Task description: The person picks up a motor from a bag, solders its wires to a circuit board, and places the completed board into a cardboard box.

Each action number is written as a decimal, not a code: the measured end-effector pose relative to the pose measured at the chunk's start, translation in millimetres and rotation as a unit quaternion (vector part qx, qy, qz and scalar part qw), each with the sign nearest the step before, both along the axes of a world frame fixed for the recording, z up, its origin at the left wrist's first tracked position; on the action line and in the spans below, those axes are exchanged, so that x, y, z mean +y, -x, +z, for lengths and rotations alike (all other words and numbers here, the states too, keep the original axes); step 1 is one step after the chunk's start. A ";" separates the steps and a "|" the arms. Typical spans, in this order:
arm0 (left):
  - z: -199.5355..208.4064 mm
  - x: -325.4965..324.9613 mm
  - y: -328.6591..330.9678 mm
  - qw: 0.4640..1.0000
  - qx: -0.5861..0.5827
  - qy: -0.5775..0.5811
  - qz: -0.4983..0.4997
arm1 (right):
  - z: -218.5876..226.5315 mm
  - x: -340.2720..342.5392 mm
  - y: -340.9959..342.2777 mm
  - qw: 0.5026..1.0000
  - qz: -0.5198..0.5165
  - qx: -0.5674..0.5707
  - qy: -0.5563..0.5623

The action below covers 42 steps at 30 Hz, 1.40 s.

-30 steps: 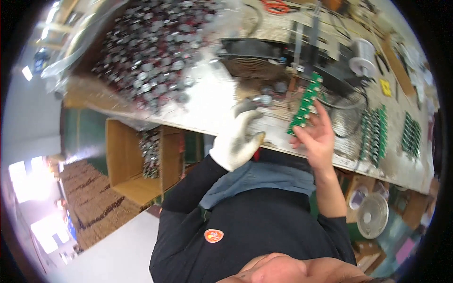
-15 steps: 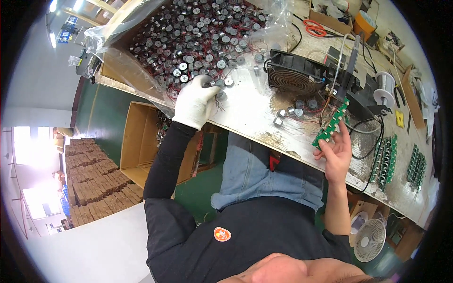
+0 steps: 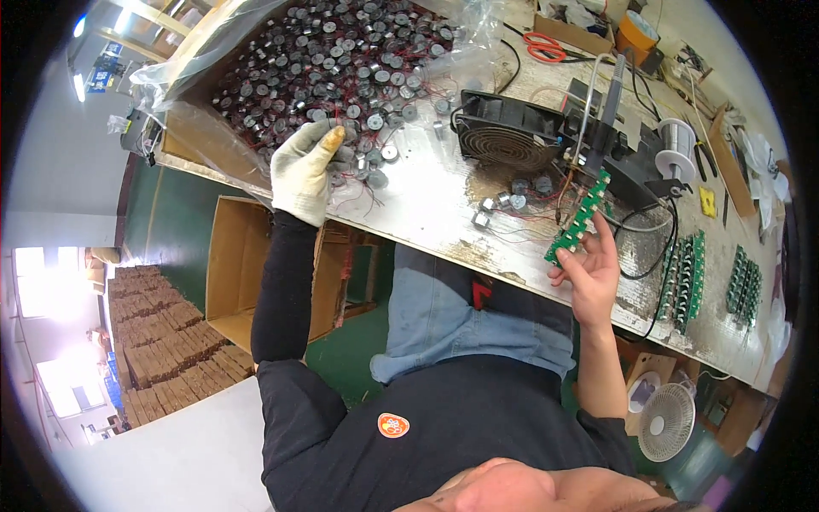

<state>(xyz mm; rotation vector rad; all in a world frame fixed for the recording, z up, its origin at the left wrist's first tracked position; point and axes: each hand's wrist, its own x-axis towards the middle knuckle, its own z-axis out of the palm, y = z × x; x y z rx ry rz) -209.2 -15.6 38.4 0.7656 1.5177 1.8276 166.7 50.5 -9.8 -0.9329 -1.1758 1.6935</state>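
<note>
My left hand [image 3: 303, 175], in a white glove with a stained fingertip, is at the near edge of a heap of small round grey components [image 3: 341, 72] with thin red wires. Its fingers are curled in; whatever they hold is hidden among the parts. A few loose components [image 3: 375, 179] lie just right of it on the bench. In my bare right hand [image 3: 593, 273], a long narrow green circuit board [image 3: 580, 220] is pinched near its lower end. The board's upper end tilts up beside a soldering iron [image 3: 612, 90] in its stand.
A black fan [image 3: 505, 132] stands mid-bench, with more wired components [image 3: 516, 201] in front. To the right are a solder spool [image 3: 676, 149], a yellow sponge [image 3: 707, 201] and rows of green boards [image 3: 682, 282]. Orange-handled scissors [image 3: 544, 47] lie behind. A cardboard box [image 3: 235, 256] sits below the bench.
My left hand has shifted left and turned, raising its thumb at the heap's edge. The right hand keeps its hold on the board. The whole view has moved slightly.
</note>
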 end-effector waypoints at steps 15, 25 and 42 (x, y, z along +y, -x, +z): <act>-27.1 -2.0 -147.7 0.965 0.235 0.088 -0.073 | -3.6 0.7 -2.1 0.999 0.023 0.037 0.020; -38.5 4.7 -207.9 0.956 -0.055 0.155 -0.244 | 2.8 2.8 -5.0 0.997 0.021 0.072 0.036; -43.5 24.9 -211.4 0.925 -0.236 0.152 -0.255 | 5.6 10.7 0.0 0.993 -0.010 0.113 0.025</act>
